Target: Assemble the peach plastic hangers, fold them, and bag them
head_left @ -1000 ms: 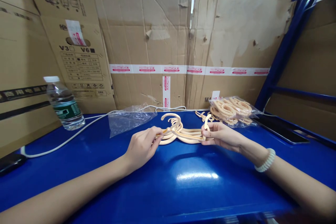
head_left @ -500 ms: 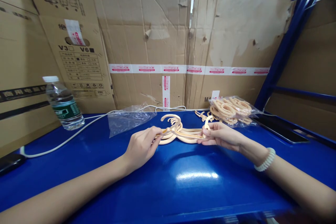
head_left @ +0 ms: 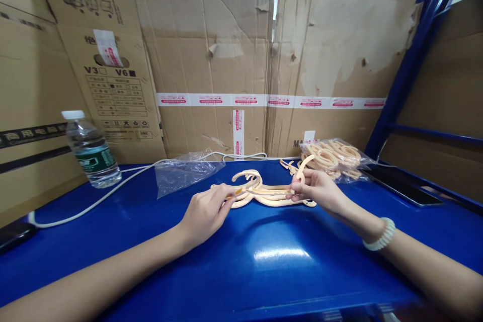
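A small stack of beige plastic hangers (head_left: 264, 192) lies on the blue shelf surface (head_left: 279, 261). My left hand (head_left: 206, 211) pinches the left end of the top hanger. My right hand (head_left: 317, 188) is closed on its right end, with a curved beige piece sticking up between the fingers. The hanger hooks (head_left: 247, 177) curl up behind the stack. A clear bag of more beige hangers (head_left: 334, 157) sits just behind my right hand.
An empty clear plastic bag (head_left: 184, 172) lies behind my left hand. A water bottle (head_left: 90, 150) stands at the left beside a white cable (head_left: 94, 201). A dark phone (head_left: 13, 234) is at far left, a tablet (head_left: 400, 186) at right. Cardboard boxes (head_left: 211, 60) wall the back.
My right hand has lifted slightly and turned, raising the curved beige piece higher. The left hand has kept its pinch in place.
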`<state>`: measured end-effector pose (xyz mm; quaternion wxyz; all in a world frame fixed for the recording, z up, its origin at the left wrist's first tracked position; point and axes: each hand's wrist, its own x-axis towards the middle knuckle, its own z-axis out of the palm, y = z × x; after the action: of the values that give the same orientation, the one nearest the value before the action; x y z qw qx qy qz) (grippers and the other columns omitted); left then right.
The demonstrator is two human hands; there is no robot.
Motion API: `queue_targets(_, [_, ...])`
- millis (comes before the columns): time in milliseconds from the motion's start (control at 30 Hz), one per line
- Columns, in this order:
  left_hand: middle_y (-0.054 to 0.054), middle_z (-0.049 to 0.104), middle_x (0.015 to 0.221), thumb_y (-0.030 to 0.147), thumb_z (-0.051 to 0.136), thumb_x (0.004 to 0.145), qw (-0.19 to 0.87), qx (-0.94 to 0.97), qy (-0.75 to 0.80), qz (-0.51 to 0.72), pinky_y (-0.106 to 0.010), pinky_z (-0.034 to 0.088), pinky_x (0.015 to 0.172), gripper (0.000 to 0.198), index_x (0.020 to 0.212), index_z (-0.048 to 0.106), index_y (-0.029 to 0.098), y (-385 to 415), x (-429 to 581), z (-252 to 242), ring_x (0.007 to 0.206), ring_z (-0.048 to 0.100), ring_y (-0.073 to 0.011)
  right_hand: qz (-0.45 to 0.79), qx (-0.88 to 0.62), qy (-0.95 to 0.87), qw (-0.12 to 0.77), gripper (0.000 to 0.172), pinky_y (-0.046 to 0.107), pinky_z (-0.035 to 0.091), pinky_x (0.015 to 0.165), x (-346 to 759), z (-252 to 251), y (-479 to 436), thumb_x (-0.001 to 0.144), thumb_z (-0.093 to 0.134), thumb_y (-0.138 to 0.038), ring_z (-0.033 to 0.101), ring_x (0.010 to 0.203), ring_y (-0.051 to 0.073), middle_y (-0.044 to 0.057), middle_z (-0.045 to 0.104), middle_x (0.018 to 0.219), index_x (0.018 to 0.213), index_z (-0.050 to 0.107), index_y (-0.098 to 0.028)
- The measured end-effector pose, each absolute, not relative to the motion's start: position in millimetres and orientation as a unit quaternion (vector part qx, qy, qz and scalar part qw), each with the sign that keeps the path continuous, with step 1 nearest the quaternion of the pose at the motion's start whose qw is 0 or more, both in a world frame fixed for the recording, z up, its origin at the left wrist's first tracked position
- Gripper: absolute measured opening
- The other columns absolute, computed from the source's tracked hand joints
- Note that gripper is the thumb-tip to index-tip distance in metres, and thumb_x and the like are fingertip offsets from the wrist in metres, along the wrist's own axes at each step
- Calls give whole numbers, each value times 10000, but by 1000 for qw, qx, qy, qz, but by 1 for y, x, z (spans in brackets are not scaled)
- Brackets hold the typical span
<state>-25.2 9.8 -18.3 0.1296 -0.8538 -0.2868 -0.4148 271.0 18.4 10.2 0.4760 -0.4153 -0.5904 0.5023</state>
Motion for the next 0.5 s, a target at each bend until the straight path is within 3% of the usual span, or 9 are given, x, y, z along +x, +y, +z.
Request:
queue_targets(333, [-27,699,898,164,479,946,89,-854,-309,-408,-251,504,631,140,1071,519,213,7,-23,-18,744,677,-174,479,-414,-597,493,473,283,598,589,267,13,16,519,871,-468,695,591,183,16,676,650,702,553,-169])
queue_targets(500, [-15,674,818,188,454,955,68,-852,-327,-402,-238,487,594,90,1022,510,208,6,-22,-17,677,661,-160,473,-408,-600,500,475,288,602,574,267,13,15,537,862,-477,697,580,187,12,668,648,716,541,-176])
